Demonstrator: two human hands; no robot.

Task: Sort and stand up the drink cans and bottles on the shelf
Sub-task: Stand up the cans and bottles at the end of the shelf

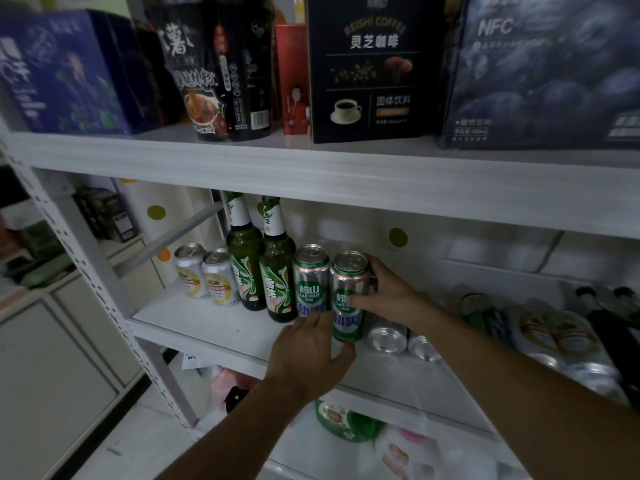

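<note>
My right hand (pixel 386 296) gripped the upright can (pixel 348 282). Below it, my left hand (pixel 310 356) touched the can's base with straight fingers (pixel 313 322).

Overall light: dim, cool and flat, with a grey-green cast
Brightest area: front edge of the upper shelf board (pixel 311 168) across the middle of the frame
Shadows: deep beneath that board, heaviest at right, where the lying cans (pixel 540 327) sink into gloom
Glare: small white highlights on the lid of the right standing can (pixel 349 292) and the shoulders of the green bottles (pixel 242 244)
Sharpest: centre, where print on the coffee box (pixel 374 64) is readable
Blur: boxes at upper left and far right smeared, lower right corner soft
Distortion: wide-angle bowing, shelf upright (pixel 86 271) leaning at left
</note>
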